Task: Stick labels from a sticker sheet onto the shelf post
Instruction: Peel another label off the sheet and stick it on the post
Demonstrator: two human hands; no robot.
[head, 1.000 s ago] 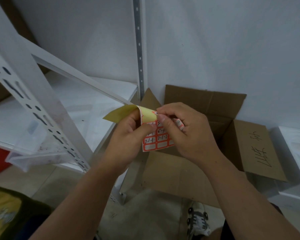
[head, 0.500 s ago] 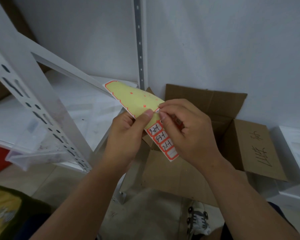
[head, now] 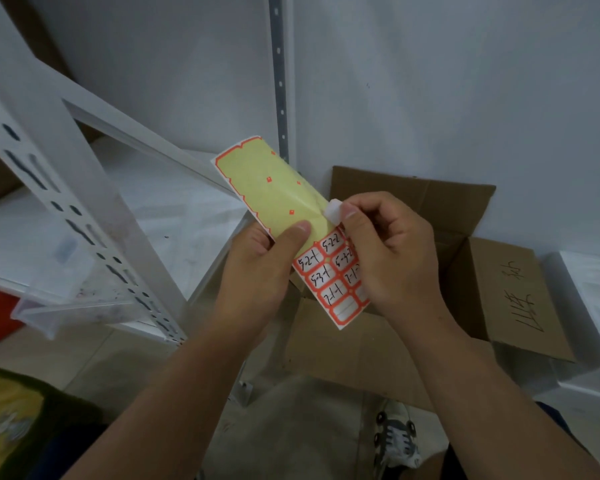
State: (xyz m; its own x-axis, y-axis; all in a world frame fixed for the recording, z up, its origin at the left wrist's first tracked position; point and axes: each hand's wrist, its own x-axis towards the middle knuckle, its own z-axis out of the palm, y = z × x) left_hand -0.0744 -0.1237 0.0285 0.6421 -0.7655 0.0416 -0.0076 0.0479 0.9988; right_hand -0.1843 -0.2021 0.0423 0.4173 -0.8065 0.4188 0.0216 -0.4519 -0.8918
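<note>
The shelf post (head: pixel 84 216), white with slotted holes, slants across the left; a second, grey post (head: pixel 280 74) stands at the wall. 1 open cardboard box (head: pixel 465 271) sits behind the hands, its contents hidden from view. The left hand (head: pixel 257 271) grips the sticker sheet (head: pixel 274 192), thumb pressed on the bare yellow backing. The right hand (head: pixel 392 251), fingers curled, pinches 1 white label (head: pixel 334 211) at the sheet's edge. About 8 red-bordered labels remain, most handwritten.
</note>
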